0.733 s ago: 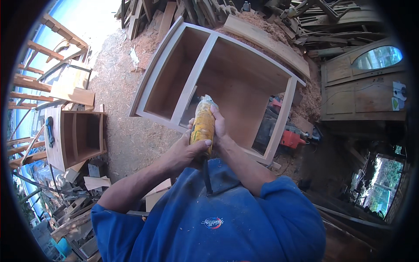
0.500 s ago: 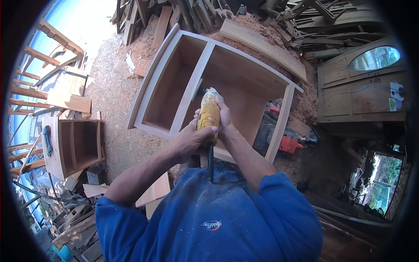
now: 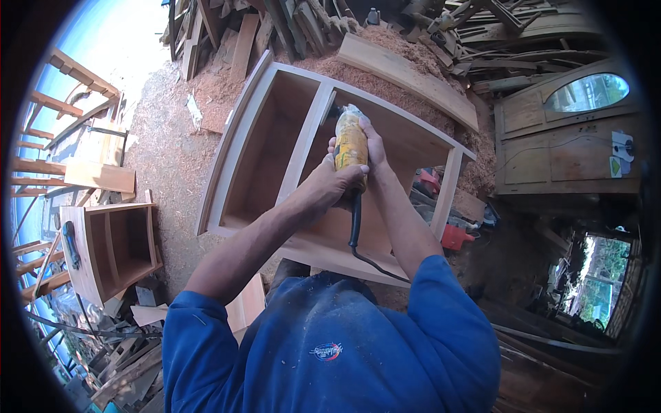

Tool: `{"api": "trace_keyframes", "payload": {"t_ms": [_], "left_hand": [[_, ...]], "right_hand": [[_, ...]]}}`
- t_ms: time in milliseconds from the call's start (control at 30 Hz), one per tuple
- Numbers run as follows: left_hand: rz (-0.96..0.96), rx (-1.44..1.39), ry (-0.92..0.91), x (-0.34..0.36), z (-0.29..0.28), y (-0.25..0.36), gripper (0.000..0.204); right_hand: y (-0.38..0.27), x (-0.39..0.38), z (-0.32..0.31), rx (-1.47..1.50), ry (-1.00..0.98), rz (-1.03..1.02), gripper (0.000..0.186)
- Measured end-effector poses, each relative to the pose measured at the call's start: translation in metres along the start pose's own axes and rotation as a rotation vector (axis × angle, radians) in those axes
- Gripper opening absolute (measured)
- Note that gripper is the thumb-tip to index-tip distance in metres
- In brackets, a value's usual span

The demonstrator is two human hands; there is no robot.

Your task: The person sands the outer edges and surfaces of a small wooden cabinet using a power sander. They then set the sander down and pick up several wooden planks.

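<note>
At frame centre: left hand (image 3: 335, 184) and right hand (image 3: 370, 146) both clamped on yellow power tool (image 3: 350, 144). Held over wooden cabinet frame (image 3: 289, 138). Black cord (image 3: 356, 227) hanging below.

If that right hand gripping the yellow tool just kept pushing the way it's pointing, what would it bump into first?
Probably the upright divider of the wooden cabinet frame. The right hand and left hand aim the yellow power tool up toward it, tool head nearly there. Depth is hard to judge, so contact is unclear.
</note>
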State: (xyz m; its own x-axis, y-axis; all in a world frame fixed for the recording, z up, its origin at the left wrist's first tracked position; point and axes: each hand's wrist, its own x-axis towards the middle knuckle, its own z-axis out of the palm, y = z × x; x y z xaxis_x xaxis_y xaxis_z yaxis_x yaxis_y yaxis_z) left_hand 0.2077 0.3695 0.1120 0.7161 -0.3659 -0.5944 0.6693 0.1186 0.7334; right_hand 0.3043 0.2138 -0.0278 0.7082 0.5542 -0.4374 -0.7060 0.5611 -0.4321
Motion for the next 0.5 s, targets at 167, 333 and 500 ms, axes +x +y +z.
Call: {"api": "trace_keyframes", "payload": {"t_ms": [167,333,500], "left_hand": [[0.017,-0.019,0.000,0.009,0.001,0.000,0.053],[0.029,-0.006,0.024,0.011,0.002,-0.004,0.055],[0.048,0.004,0.034,-0.002,0.005,-0.009,0.055]], "right_hand": [[-0.011,0.007,-0.004,0.003,-0.028,0.003,0.063],[-0.009,0.007,-0.003,0.023,-0.036,0.015,0.060],[0.000,-0.002,0.000,0.000,-0.078,-0.012,0.059]]}}
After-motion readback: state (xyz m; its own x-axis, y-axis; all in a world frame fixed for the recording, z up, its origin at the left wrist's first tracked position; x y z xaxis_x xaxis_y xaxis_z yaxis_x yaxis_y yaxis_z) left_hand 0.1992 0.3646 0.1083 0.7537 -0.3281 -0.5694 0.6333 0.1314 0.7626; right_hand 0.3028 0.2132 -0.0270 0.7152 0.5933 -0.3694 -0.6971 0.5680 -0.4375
